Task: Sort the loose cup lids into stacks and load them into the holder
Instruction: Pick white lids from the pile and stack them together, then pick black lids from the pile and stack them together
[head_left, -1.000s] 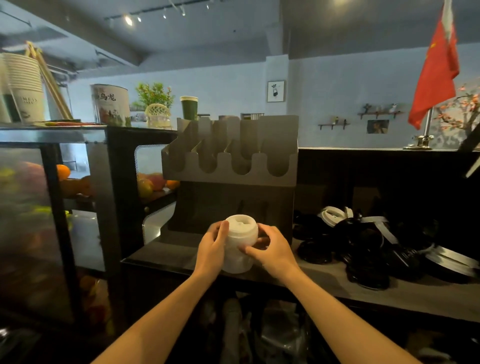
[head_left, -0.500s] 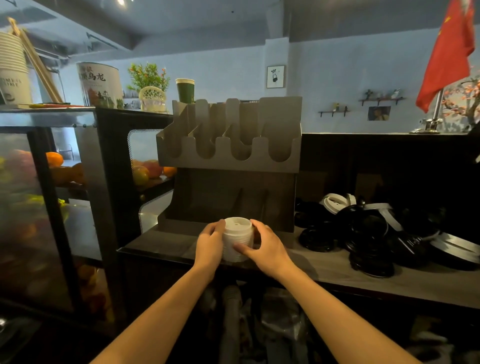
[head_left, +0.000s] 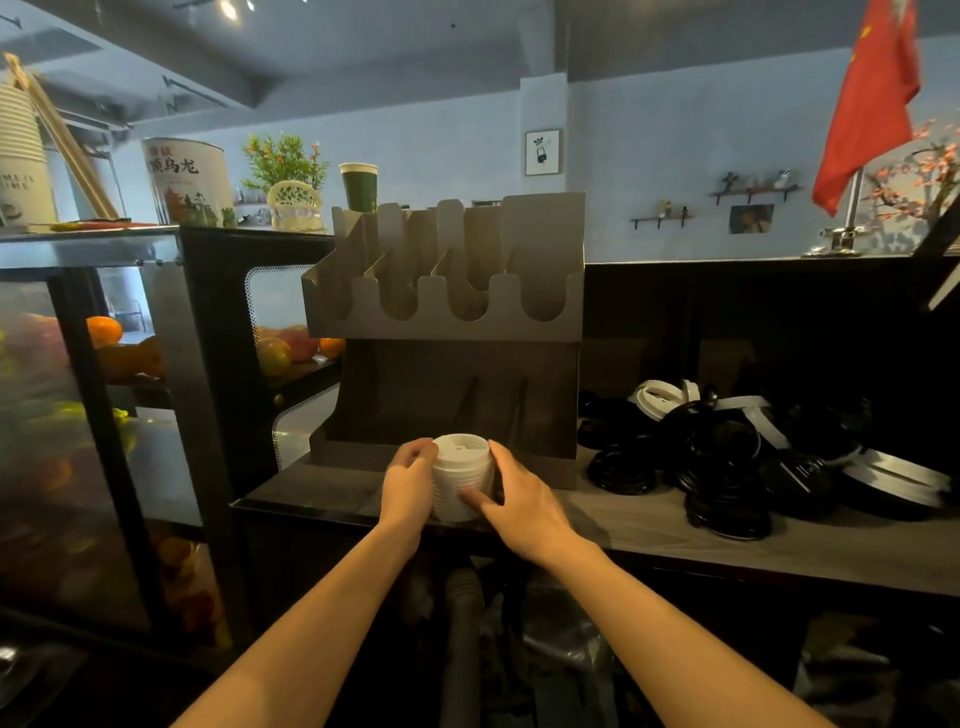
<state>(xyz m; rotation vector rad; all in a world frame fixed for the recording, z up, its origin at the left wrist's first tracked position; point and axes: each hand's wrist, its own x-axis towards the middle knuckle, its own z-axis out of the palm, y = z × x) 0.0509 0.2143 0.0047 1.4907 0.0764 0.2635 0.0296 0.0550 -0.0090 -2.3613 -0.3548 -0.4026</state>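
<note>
Slim bare forearms (elbows out of frame) end in bare hands: left hand (head_left: 408, 486), right hand (head_left: 524, 506).

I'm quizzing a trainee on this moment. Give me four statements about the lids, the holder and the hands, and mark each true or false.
1. The left hand and the right hand both hold the white lid stack. True.
2. The top slots of the holder are full of lids. False: they look empty.
3. The loose pile right of the holder is mostly black lids. True.
4. The white lid stack sits inside the holder. False: it is in front of it, at the edge of the counter.
</note>
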